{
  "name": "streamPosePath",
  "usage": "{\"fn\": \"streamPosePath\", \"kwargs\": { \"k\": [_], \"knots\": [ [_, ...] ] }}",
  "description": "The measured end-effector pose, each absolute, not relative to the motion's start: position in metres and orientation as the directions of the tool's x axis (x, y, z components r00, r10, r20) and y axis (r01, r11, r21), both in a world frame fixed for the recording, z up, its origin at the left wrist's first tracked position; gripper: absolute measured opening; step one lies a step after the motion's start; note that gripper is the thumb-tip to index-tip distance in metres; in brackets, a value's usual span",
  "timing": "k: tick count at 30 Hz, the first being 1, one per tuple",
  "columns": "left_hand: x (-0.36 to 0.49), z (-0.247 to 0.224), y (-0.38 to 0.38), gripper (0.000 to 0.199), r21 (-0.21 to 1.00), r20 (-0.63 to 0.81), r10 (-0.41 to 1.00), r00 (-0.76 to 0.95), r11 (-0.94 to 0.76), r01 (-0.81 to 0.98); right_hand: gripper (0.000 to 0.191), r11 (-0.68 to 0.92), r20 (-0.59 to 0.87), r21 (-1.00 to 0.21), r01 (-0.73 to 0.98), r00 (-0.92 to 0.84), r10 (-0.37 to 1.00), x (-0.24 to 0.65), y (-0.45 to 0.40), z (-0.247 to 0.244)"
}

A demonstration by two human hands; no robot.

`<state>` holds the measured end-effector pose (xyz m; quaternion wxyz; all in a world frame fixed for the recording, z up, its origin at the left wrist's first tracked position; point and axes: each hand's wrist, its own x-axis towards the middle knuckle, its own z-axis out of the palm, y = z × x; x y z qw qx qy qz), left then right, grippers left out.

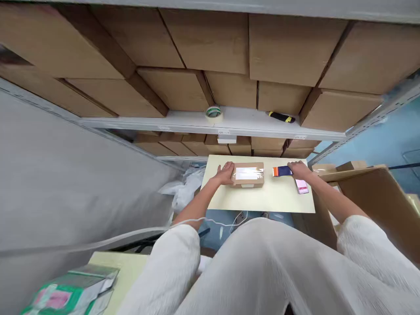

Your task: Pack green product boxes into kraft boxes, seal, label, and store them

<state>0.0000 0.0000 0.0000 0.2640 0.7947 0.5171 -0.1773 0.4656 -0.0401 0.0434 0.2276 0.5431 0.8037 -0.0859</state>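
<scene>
Head view: left hand [225, 173] spread, resting against the left end of a taped cardboard box [247, 175] on the pale tabletop [249, 201]. Right hand [298, 169] grasping a blue-and-orange item [282, 171], kind unclear at this size, right of the box; pink-faced phone [302, 187] just nearer the body.

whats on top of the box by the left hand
The box has a white label and clear tape. The left hand hides part of its left edge; what's beneath the label is hidden.
</scene>
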Motion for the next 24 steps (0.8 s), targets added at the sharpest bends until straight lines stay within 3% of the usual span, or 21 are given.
{"fn": "streamPosePath", "kwargs": {
  "k": [7, 24],
  "knots": [
    [-0.001, -0.001, -0.001, 0.139, 0.28, -0.519, 0.742, 0.424, -0.321, 0.905, 0.05, 0.369, -0.491, 0.158, 0.916, -0.252, 0.834, 0.412, -0.035, 0.034],
    [-0.002, 0.002, -0.004, 0.136, 0.313, -0.482, 0.749, 0.455, -0.338, 0.888, 0.049, 0.335, -0.577, 0.12, 0.935, -0.209, 0.79, 0.36, 0.008, 0.032]
  ]
}}
